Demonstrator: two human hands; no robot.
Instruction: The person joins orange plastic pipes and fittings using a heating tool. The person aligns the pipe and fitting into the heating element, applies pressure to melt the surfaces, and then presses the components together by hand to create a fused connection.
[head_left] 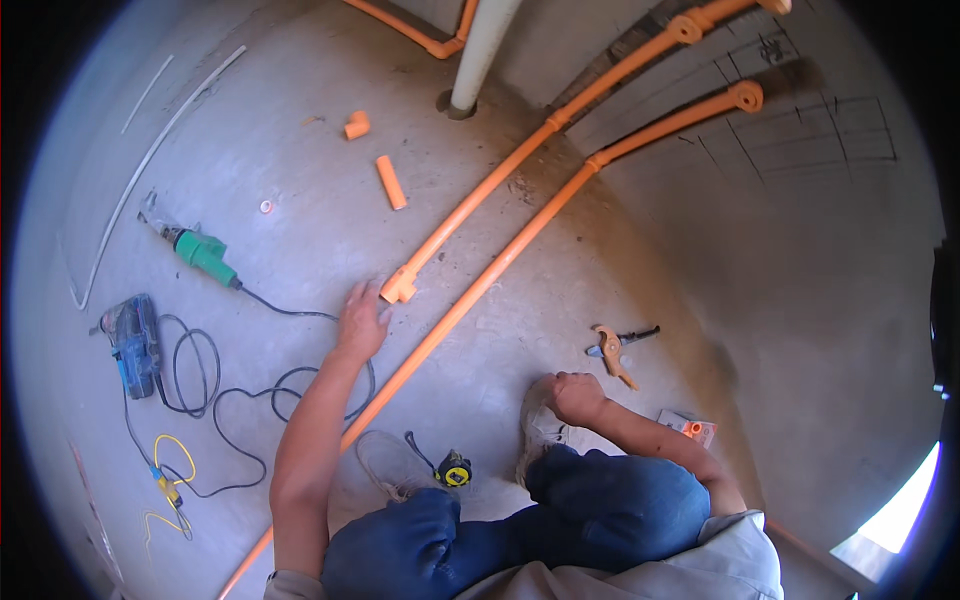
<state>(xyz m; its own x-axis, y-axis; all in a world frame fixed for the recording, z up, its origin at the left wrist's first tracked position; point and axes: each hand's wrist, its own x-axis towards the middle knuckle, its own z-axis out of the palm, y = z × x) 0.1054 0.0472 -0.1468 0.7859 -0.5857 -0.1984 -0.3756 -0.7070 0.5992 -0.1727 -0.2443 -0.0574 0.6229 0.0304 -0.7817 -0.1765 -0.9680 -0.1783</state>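
My left hand (362, 320) is beside the orange tee fitting (400, 285) on the near end of an orange pipe (480, 192). Its fingers are stretched and slightly apart, with the thumb toward the tee; whether they touch it is hard to see. A second, longer orange pipe (490, 272) runs parallel, just right of that hand. My right hand (578, 398) is closed near the toe of my right shoe (538, 420); anything inside its fingers is hidden. An orange-handled pipe cutter (611, 355) lies on the floor beyond it.
On the floor lie an orange elbow (357, 125), a short orange pipe piece (391, 183), a green corded heat tool (203, 254), a blue drill (135, 345) with looping cables, and a tape measure (453, 469). A grey vertical pipe (482, 55) stands at the back. Pipes climb the right wall.
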